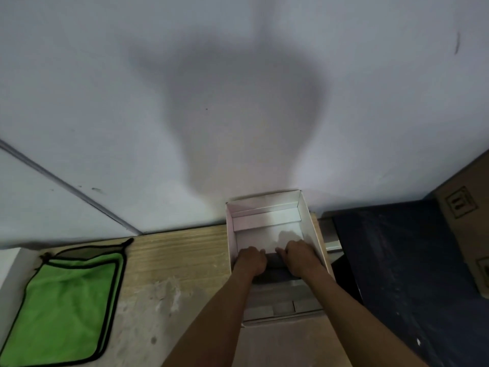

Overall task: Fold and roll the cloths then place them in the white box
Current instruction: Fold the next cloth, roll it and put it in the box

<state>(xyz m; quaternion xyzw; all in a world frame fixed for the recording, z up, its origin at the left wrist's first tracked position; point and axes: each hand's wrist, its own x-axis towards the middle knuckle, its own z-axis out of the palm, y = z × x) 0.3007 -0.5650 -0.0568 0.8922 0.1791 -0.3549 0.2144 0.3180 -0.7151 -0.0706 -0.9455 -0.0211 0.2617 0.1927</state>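
Observation:
Both my hands are inside the white box [264, 205], which stands on the wooden table against the wall. My left hand [250, 262] and my right hand [299, 256] hold the two ends of a dark rolled cloth [274, 263] low in the box, fingers curled over it. Most of the roll is hidden by my hands. A stack of green cloths with black edging [66, 300] lies flat at the table's left side, far from both hands.
The wooden table [180, 260] meets a white wall at the back. A dark surface [397, 260] sits to the right of the box, with a brown cardboard carton [468, 221] at the far right.

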